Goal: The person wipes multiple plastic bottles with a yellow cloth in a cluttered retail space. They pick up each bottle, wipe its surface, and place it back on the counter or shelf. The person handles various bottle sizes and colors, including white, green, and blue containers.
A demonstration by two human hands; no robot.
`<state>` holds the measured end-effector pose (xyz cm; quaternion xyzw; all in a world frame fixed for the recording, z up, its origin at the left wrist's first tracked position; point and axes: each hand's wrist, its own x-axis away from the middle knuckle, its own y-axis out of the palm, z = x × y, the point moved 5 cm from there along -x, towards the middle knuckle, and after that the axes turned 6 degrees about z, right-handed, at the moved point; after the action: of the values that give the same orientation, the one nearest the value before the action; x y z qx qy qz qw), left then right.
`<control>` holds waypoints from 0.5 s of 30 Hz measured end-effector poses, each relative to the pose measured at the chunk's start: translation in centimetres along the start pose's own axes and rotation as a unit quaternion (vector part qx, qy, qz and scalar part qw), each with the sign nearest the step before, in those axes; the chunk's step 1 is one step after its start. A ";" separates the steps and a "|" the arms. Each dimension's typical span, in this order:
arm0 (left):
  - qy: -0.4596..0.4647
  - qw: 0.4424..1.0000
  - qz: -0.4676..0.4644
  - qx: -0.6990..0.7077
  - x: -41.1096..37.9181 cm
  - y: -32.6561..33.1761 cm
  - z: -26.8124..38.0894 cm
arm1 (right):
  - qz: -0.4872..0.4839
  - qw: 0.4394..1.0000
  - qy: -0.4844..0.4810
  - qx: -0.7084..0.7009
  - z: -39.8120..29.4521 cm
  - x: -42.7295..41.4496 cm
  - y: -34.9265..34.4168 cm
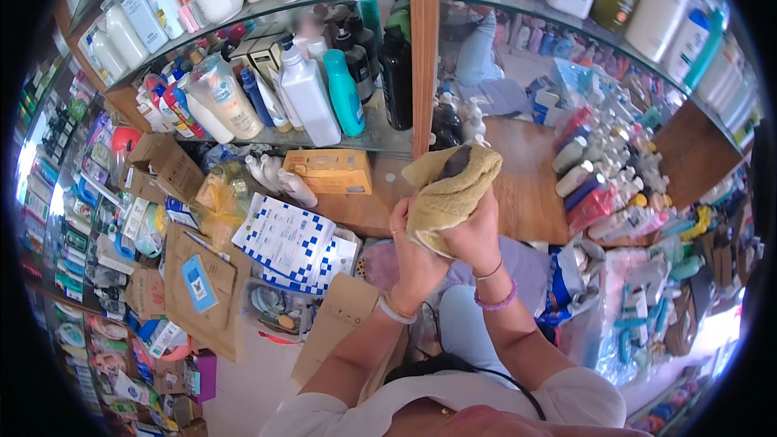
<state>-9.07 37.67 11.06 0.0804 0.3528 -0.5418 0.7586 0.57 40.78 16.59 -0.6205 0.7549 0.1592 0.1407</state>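
Observation:
Both of my hands hold a yellow-green towelling cloth up in front of the wooden lower shelf. My left hand grips its lower left side, and my right hand wraps around its right side. The cloth is bunched, and a dark patch shows in its upper fold. Whether that is a thing wrapped inside or part of the cloth, I cannot tell. Behind the cloth stand small dark pump bottles and white bottles.
A wooden upright divides the glass shelves, which carry a white bottle, a teal bottle and a black bottle. Left are a yellow box, blue-checked packages and flattened cardboard. Several bottles crowd the right.

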 end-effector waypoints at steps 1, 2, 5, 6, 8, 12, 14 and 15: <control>0.039 0.991 -0.050 -0.117 -0.1 -1.3 2.1 | 0.010 0.999 0.015 -0.047 -0.6 0.7 -0.6; 0.046 0.992 -0.067 -0.099 0.4 -2.9 3.0 | 0.009 0.995 0.050 -0.085 -0.7 1.4 -1.3; -0.049 0.990 -0.066 0.113 3.0 -6.0 3.9 | -0.014 0.977 0.099 -0.187 -2.2 2.9 -3.6; -0.163 0.947 -0.040 0.272 4.5 -6.7 3.2 | -0.032 0.970 0.095 -0.221 -3.3 3.5 -3.8; -0.218 0.815 0.002 0.537 6.2 -6.4 3.5 | -0.068 0.946 0.127 -0.291 -4.6 5.0 -4.1; -0.338 0.755 0.036 0.561 10.1 -6.6 3.1 | -0.047 0.981 0.085 -0.169 -6.0 8.7 -3.7; -0.313 0.774 0.063 0.547 10.4 -7.4 3.3 | -0.029 0.987 0.087 -0.129 -6.4 11.0 -3.5; -0.307 0.781 0.076 0.539 10.9 -7.6 3.4 | -0.018 0.990 0.094 -0.106 -6.2 12.6 -3.5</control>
<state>-12.40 24.58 8.75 0.3321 -0.2556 -0.5802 0.6984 1.54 26.35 16.86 -0.6576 0.7322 0.1772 0.0055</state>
